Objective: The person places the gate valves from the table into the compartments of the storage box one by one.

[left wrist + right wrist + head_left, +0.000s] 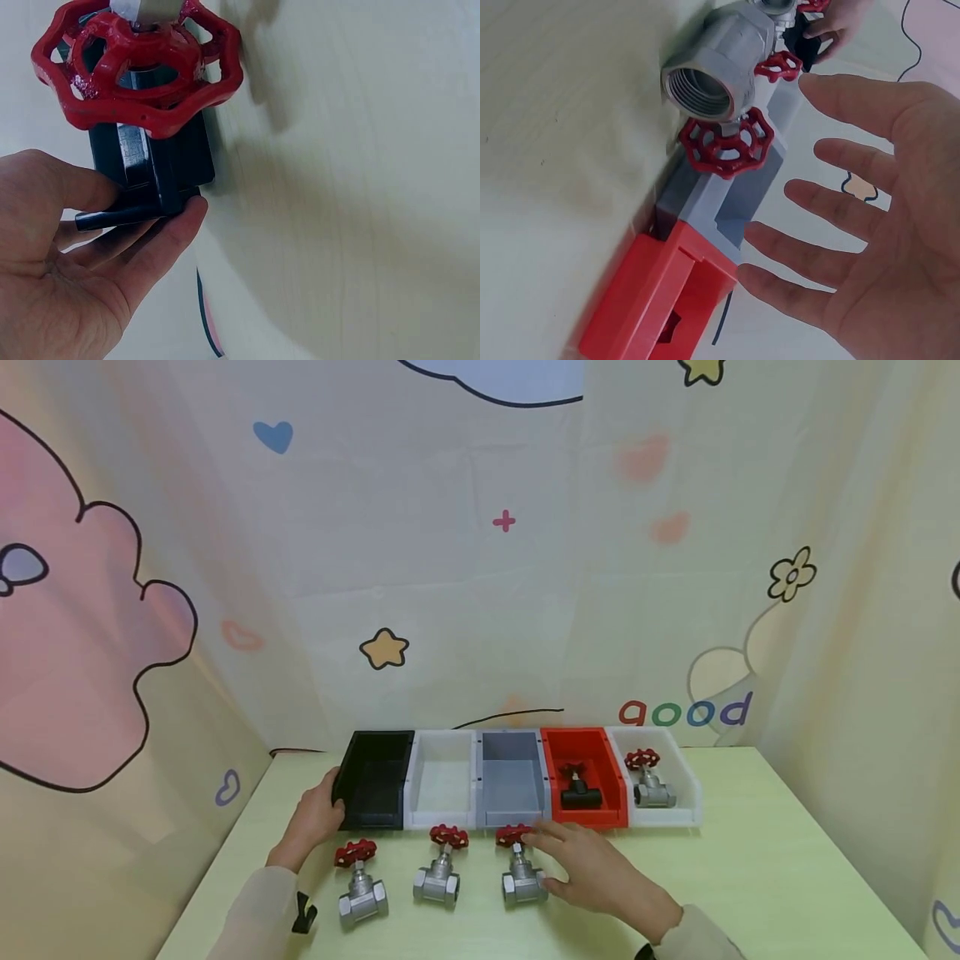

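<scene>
My left hand [316,814] grips the left wall of the black bin [372,781], thumb inside and fingers outside in the left wrist view. My right hand [588,868] is spread beside a metal gate valve [522,881] with a red handwheel, its fingers straight and nothing between them. Two more such valves lie on the table in front of the bins, a middle valve [437,878] and a left valve [362,893]. Close to the left wrist camera, a red handwheel [142,112] covers part of the black bin.
The row continues with a white bin [444,817], a grey bin [513,817], a red bin [588,817] holding a black valve [580,795], and a right white bin [686,817] holding a metal valve [654,792]. Behind the table [757,877] hangs a printed curtain [465,560].
</scene>
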{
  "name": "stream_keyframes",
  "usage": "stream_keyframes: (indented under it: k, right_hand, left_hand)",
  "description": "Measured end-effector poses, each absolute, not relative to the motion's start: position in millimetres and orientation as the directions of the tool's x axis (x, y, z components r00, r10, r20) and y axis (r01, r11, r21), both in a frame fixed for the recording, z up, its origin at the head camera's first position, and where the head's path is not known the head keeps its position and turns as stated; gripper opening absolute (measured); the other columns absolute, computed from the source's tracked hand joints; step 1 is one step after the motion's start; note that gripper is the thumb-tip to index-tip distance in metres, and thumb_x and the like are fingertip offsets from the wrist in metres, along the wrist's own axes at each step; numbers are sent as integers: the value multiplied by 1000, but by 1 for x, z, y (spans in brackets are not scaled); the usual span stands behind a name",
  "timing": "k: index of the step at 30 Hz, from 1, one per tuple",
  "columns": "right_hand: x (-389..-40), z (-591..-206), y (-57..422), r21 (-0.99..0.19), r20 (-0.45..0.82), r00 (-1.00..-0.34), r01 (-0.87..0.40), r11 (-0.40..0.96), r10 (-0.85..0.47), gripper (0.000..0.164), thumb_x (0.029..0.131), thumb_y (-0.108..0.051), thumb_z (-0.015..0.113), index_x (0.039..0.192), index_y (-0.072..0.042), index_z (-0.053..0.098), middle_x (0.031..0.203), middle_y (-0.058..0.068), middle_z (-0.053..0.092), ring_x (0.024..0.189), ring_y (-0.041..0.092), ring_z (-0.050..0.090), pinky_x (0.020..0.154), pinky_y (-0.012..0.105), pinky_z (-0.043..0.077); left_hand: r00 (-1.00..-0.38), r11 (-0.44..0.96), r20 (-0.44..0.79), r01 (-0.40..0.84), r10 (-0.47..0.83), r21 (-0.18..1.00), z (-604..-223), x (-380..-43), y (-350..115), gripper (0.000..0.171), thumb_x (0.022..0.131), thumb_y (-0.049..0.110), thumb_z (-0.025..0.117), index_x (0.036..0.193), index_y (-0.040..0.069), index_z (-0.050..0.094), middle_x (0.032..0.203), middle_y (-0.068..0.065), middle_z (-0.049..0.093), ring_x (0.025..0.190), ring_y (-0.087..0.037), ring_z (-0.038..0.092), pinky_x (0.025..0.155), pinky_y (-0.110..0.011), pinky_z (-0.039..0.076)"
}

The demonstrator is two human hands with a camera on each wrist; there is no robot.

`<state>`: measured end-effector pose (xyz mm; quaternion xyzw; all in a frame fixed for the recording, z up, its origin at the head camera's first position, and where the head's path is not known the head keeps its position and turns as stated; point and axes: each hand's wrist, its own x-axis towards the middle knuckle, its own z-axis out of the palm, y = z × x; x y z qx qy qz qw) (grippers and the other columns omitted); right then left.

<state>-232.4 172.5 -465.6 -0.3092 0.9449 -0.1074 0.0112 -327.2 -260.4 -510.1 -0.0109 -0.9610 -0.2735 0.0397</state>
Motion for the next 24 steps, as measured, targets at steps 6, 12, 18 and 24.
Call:
stream_keyframes:
  k: [6,12,18,24]
  right_hand:
    - [-230,-474,163,-222,-8,-802,-581,783,-597,58,83,-33,76,138,-25,57,141,3,57,126,28,56,99,52,49]
    - [-228,-478,155,-228,-38,-788,-592,773,-615,58,83,-34,77,137,-27,57,139,2,58,123,26,58,96,49,51]
    - [-227,-481,151,-241,-71,-780,-592,769,-622,56,82,-32,78,134,-29,59,138,-1,59,119,24,60,95,49,52]
    - [-228,-487,148,-192,-33,-732,-663,723,-680,50,82,-27,78,130,-27,63,134,1,62,110,21,65,88,42,55]
  left_hand:
    - [-997,848,83,43,-1,528,-509,-326,-260,63,95,8,49,151,-6,25,135,-37,51,108,-41,59,86,-54,50]
    - [-996,854,86,46,1,519,-507,-325,-258,62,95,6,51,150,-7,25,133,-38,52,107,-42,60,87,-55,50]
    - [-996,856,87,50,6,514,-505,-325,-257,62,95,6,50,150,-7,24,132,-38,52,110,-44,60,88,-56,50]
    - [-996,857,89,53,8,513,-506,-324,-258,62,95,7,50,150,-7,24,134,-38,51,113,-46,59,90,-57,49]
